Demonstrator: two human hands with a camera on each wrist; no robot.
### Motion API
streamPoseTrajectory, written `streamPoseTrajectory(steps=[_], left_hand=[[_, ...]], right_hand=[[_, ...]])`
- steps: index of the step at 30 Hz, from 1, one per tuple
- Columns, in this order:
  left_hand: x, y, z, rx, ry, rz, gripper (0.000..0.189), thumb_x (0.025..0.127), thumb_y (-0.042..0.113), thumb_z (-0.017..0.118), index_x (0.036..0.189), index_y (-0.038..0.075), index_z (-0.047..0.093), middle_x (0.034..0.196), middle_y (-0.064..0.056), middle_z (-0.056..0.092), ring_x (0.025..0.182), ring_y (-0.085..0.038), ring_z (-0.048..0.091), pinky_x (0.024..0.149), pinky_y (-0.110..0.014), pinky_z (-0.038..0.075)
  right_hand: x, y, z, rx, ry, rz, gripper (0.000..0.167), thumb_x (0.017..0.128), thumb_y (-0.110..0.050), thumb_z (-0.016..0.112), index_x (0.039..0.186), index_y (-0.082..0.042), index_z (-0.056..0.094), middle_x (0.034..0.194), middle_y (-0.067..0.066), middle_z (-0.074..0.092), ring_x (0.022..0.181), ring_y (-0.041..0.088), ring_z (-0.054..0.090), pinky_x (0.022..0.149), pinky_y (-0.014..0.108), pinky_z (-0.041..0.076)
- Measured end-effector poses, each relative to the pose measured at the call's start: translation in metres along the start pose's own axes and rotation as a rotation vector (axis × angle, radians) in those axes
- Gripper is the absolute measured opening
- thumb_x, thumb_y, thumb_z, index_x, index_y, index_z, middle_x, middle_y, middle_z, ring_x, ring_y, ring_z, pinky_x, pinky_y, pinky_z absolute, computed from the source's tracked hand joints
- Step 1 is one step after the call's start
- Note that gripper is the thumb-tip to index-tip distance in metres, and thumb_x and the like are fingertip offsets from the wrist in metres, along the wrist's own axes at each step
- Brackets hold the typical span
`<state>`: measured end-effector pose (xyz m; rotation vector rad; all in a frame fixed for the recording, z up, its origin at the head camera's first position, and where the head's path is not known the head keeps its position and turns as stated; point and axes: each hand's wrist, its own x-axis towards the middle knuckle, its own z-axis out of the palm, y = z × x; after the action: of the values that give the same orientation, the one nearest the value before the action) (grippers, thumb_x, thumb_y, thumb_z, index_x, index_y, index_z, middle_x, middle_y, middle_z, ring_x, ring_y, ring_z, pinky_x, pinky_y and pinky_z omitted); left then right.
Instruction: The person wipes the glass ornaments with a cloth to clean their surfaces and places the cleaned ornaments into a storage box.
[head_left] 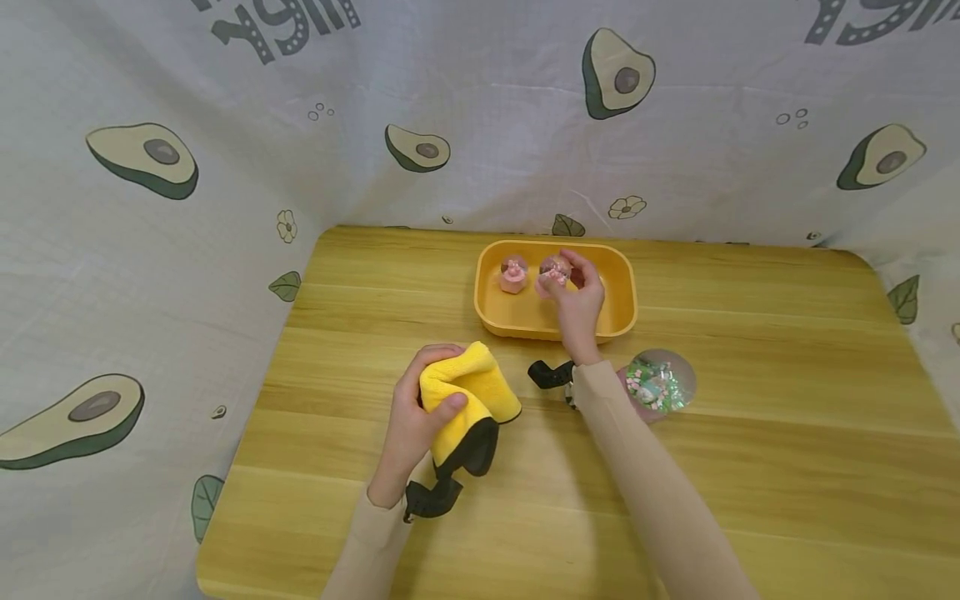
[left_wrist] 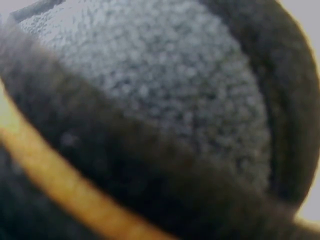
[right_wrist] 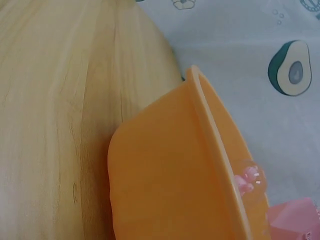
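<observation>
My left hand grips a folded yellow cloth, its thumb pressed over the front. Grey textured fabric and dark edging of this cloth fill the left wrist view, close and blurred. Over the orange bin, my right hand pinches a small snow globe with a pink base. A similar small snow globe stands in the bin to its left. From the right wrist view, the bin wall appears side-on, with a clear dome and a pink base past its rim.
A larger snow globe with green and white bits lies on the wooden table, partly behind the right forearm. Black wrist mounts stick out beside both wrists. An avocado-print sheet hangs behind the table and on its left.
</observation>
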<state>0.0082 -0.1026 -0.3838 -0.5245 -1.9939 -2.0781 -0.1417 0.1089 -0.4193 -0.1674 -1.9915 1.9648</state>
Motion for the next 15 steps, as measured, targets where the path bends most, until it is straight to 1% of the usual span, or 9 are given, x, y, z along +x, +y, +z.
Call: streamPoseTrajectory(steps=[3,6,11,15], left_hand=[[0.000,0.000,0.000,-0.007,-0.001,-0.003,0.061,0.085,0.047,0.068,0.116,-0.004,0.054,0.116,-0.014,0.057,0.108,-0.029,0.054,0.090,-0.033,0.047],[-0.001,0.000,-0.001,-0.009,-0.001,-0.005,0.061,0.085,0.047,0.068,0.116,-0.004,0.054,0.116,-0.014,0.057,0.108,-0.029,0.054,0.091,-0.034,0.046],[-0.002,0.000,-0.001,0.001,0.003,-0.011,0.060,0.085,0.047,0.068,0.116,-0.004,0.055,0.116,-0.014,0.057,0.107,-0.029,0.054,0.090,-0.033,0.047],[-0.002,-0.001,-0.002,0.003,0.002,-0.016,0.060,0.086,0.047,0.068,0.116,-0.003,0.055,0.116,-0.013,0.057,0.107,-0.029,0.054,0.090,-0.033,0.047]], right_hand=[[0.006,0.002,0.002,-0.004,0.007,0.060,0.042,0.083,-0.002,0.069,0.123,0.000,0.058,0.116,0.011,0.056,0.096,0.018,0.046,0.081,0.025,0.040],[0.013,0.003,0.005,-0.008,0.008,0.129,0.042,0.083,0.000,0.069,0.123,0.001,0.057,0.116,0.011,0.055,0.094,0.017,0.044,0.077,0.022,0.040],[0.021,0.005,0.010,-0.026,0.022,0.216,0.044,0.082,0.003,0.069,0.124,0.001,0.056,0.115,0.011,0.054,0.092,0.016,0.044,0.071,0.020,0.042],[0.026,0.009,0.013,-0.060,0.045,0.265,0.042,0.082,0.004,0.069,0.122,0.000,0.057,0.113,0.008,0.053,0.092,0.015,0.044,0.071,0.019,0.043]])
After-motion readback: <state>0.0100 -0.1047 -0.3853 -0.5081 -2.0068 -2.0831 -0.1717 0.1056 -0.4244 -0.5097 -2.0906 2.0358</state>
